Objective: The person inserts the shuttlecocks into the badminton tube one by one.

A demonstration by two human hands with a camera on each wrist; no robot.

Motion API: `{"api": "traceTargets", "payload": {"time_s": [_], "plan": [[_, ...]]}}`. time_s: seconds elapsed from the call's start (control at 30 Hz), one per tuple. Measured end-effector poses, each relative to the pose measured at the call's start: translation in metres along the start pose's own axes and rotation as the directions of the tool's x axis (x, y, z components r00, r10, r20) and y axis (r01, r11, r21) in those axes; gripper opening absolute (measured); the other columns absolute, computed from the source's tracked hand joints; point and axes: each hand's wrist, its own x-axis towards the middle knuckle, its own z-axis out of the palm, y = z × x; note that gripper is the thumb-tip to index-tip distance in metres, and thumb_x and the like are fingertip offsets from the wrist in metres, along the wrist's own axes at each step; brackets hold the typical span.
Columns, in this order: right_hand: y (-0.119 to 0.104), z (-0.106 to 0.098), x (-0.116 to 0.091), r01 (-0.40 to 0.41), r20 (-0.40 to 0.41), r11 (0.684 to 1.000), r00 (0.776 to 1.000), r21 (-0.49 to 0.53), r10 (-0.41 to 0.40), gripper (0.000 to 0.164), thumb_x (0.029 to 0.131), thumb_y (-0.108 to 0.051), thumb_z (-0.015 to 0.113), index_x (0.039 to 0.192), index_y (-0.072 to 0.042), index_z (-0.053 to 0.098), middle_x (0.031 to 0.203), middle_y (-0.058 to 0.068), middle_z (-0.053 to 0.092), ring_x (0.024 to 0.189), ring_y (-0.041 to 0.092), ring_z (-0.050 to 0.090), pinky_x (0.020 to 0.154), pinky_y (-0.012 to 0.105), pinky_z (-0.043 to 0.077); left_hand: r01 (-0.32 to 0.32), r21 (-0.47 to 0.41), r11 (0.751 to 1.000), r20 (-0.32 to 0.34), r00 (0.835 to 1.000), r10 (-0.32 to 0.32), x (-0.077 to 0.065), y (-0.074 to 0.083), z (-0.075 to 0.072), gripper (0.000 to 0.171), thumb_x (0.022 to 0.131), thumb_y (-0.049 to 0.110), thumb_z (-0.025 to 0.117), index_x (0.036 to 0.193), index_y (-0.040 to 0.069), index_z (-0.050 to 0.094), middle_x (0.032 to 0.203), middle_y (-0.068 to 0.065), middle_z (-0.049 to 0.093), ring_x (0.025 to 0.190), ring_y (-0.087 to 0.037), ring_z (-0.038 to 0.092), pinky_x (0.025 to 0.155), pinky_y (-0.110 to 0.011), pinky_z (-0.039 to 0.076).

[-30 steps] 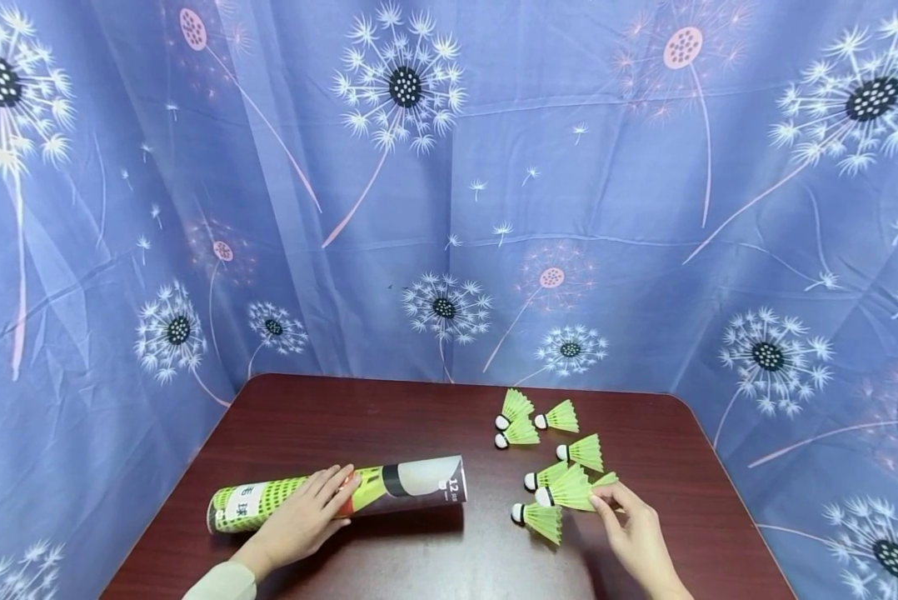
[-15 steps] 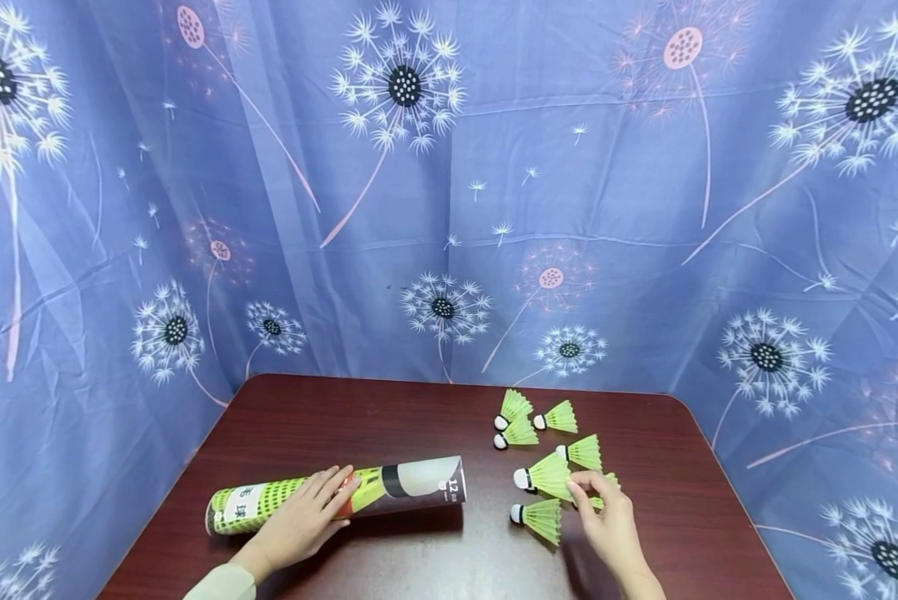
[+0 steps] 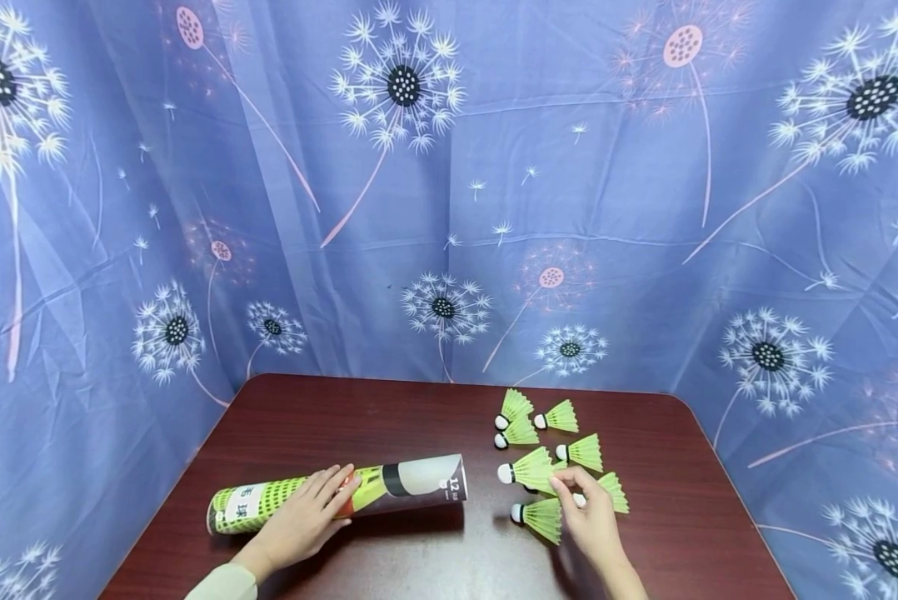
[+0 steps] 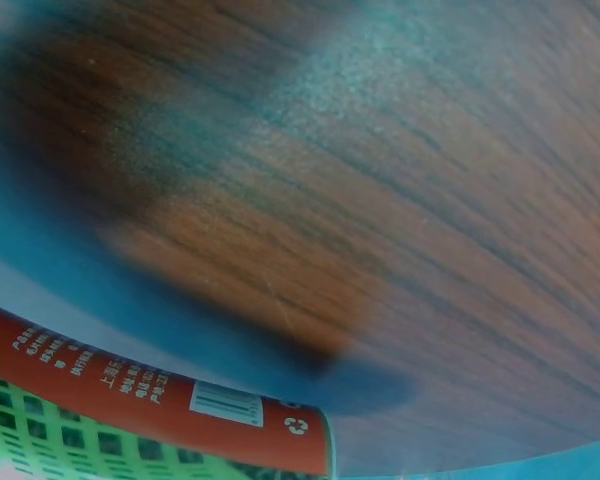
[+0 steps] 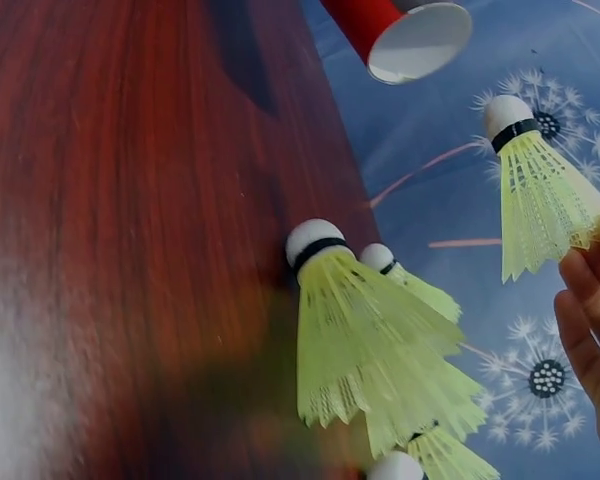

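A green, red and white shuttlecock tube [image 3: 422,479] lies on its side, its right end facing the shuttlecocks. My left hand [image 3: 306,510] holds it around the middle, fingers across the top and thumb on the near side. In the left wrist view, the red and green tube [image 4: 130,400] shows along the bottom. My right hand [image 3: 590,517] pinches the feather skirt of a yellow-green shuttlecock [image 3: 531,468], its white cork pointing left toward the tube. The right wrist view shows this held shuttlecock [image 5: 540,200] raised above the others, gripped at its skirt rim.
Several loose shuttlecocks lie on the dark red table [image 3: 389,417]. One shuttlecock [image 3: 539,518] is just left of my right hand and another shuttlecock [image 3: 614,493] just behind it. A further shuttlecock [image 3: 582,452] lies beyond. A blue dandelion-print curtain [image 3: 449,192] surrounds the table.
My right hand has moved left, carrying the pinched shuttlecock from the near pile toward the tube's right end. Shuttlecocks beneath it have come into view. The left hand and tube stay put.
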Motion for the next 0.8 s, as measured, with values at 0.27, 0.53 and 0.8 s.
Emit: {"api": "traceTargets", "payload": {"time_s": [0.27, 0.53, 0.8], "plan": [[-0.031, 0.011, 0.007, -0.046, 0.002, 0.998, 0.999, 0.031, 0.046, 0.016, 0.075, 0.018, 0.069, 0.081, 0.003, 0.067, 0.07, 0.011, 0.066, 0.063, 0.019, 0.061, 0.059, 0.019, 0.05, -0.002, -0.019, 1.0, -0.01, 1.0, 0.002, 0.001, 0.0, 0.001, 0.054, 0.101, 0.04, 0.042, 0.138, 0.001, 0.05, 0.144, -0.019, 0.045, 0.114, -0.041, 0.056, 0.111, -0.039, 0.027], [-0.03, 0.023, 0.007, -0.022, -0.006, 1.0, 1.0, 0.021, 0.022, 0.021, 0.071, 0.022, 0.069, 0.079, 0.002, 0.067, 0.073, 0.011, 0.067, 0.064, 0.021, 0.062, 0.061, 0.022, 0.049, 0.011, -0.03, 0.999, -0.016, 1.0, -0.012, 0.002, 0.0, 0.0, 0.054, 0.101, 0.04, 0.041, 0.138, 0.001, 0.049, 0.144, -0.019, 0.044, 0.114, -0.041, 0.056, 0.101, -0.047, 0.038], [-0.009, 0.037, -0.001, -0.037, 0.005, 0.998, 0.999, 0.051, 0.037, 0.021, 0.076, 0.014, 0.071, 0.081, -0.006, 0.067, 0.075, 0.001, 0.068, 0.068, 0.012, 0.061, 0.065, 0.017, 0.048, 0.007, -0.028, 1.0, -0.027, 1.0, -0.007, 0.003, 0.002, 0.001, 0.054, 0.101, 0.039, 0.042, 0.139, 0.001, 0.049, 0.145, -0.019, 0.044, 0.115, -0.041, 0.055, 0.105, -0.044, 0.034]]}}
